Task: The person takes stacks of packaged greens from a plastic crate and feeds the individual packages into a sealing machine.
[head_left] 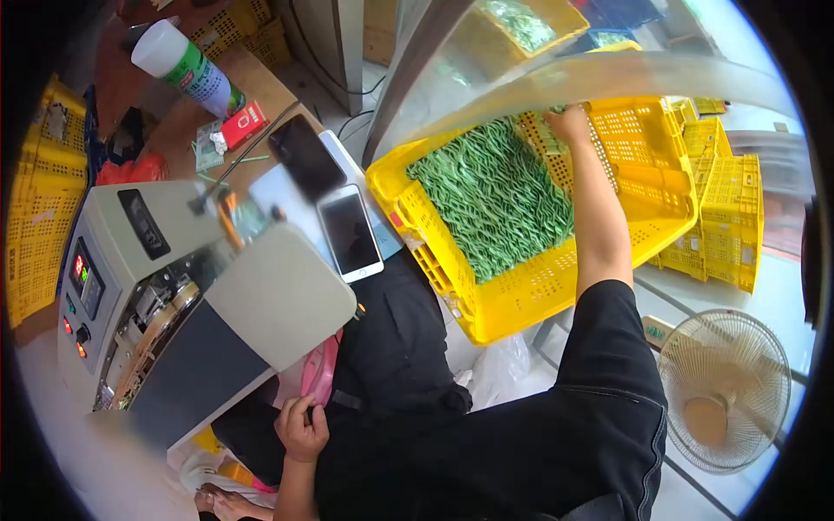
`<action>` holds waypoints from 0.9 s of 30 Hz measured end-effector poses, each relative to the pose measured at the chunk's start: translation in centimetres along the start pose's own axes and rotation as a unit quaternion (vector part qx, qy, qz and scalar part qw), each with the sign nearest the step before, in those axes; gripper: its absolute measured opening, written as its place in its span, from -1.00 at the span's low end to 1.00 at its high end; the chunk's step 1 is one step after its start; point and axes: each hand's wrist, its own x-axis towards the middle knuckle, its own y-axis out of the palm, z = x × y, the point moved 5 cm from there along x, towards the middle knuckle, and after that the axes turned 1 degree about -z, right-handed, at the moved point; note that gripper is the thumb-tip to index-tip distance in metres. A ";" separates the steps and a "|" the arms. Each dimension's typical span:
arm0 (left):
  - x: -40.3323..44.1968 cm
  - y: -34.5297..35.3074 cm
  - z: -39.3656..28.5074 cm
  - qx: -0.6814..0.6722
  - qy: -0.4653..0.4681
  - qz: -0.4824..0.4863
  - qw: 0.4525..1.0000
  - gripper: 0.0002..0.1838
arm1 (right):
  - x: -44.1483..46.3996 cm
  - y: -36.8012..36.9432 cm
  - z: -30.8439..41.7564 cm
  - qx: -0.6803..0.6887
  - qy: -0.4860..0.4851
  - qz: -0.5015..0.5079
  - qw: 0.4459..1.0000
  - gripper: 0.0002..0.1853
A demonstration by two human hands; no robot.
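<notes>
My right hand (569,126) reaches into the far side of a tilted yellow plastic crate (526,304), its fingers curled. A bit of green shows by its fingertips, but what they hold is too small to make out. Rows of wavy green strips (495,195) lie close together in the crate, left of my right forearm. Low on my lap side, my left hand (302,430) is closed with fingers bent. Its fingertips meet the lower end of a pink object (321,369); whether they grip anything is hidden.
A beige machine (282,295) with lit red displays stands at left. Two phones (350,233) (307,156), a spray can (187,69) and a red box (244,126) lie around the table. A fan (725,391) stands at right, near stacked yellow crates (730,221). A clear plastic curtain (599,82) hangs above the crate. A bare foot (230,504) shows low down.
</notes>
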 end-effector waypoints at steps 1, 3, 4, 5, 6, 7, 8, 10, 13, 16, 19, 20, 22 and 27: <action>0.2 0.1 0.0 -0.005 0.005 -0.003 1.000 -0.82 | -0.1 -1.6 0.4 0.038 0.013 0.012 0.999 -0.31; 0.3 0.1 -0.4 0.013 0.064 0.004 0.998 -0.82 | -0.7 -4.3 0.3 -0.009 0.021 -0.034 0.999 -0.35; 0.4 -0.2 -0.6 0.011 0.065 0.001 0.998 -0.82 | -1.8 -6.1 1.1 0.055 0.037 0.012 0.998 -0.40; 0.5 -0.3 -0.9 0.002 0.075 0.011 0.997 -0.81 | -3.1 -8.0 2.4 0.119 0.050 0.058 0.990 -0.45; 0.6 -0.4 -1.3 -0.006 0.082 0.018 0.996 -0.81 | -5.1 -9.6 4.2 0.155 0.048 0.096 0.982 -0.53; 0.6 -0.6 -1.4 -0.012 0.090 0.010 0.996 -0.79 | -6.9 -9.8 4.6 0.193 0.021 0.109 0.975 -0.54; 0.9 -0.7 -1.7 -0.029 0.105 -0.007 0.994 -0.77 | -8.4 -10.1 5.5 0.232 -0.010 0.121 0.965 -0.55; 2.1 -1.6 -3.4 -0.046 0.138 -0.047 0.988 -0.71 | -15.1 -15.3 16.0 0.221 -0.075 0.179 0.956 -0.50; 5.8 -3.1 -6.9 -0.136 0.122 -0.061 0.981 -0.44 | -21.3 -17.4 27.2 0.260 -0.258 0.233 0.901 -0.33; 9.9 -6.5 -11.7 -0.097 0.181 -0.118 0.972 0.15 | -27.6 -19.9 39.8 0.140 -0.410 0.265 0.862 -0.30; 13.0 -7.7 -10.9 -0.070 0.214 -0.214 0.950 0.36 | -31.9 -18.6 48.4 0.044 -0.507 0.281 0.814 -0.33; 14.0 -7.3 -9.3 -0.061 0.219 -0.234 0.945 0.39 | -32.8 -17.5 50.2 0.034 -0.533 0.282 0.797 -0.34; 15.4 -6.1 -5.6 -0.123 0.174 -0.194 0.958 0.43 | -34.1 -14.9 52.8 -0.043 -0.556 0.304 0.773 -0.32; 15.3 -4.5 -3.5 -0.194 0.149 -0.218 0.945 0.46 | -33.4 -13.5 52.6 0.032 -0.520 0.378 0.765 -0.02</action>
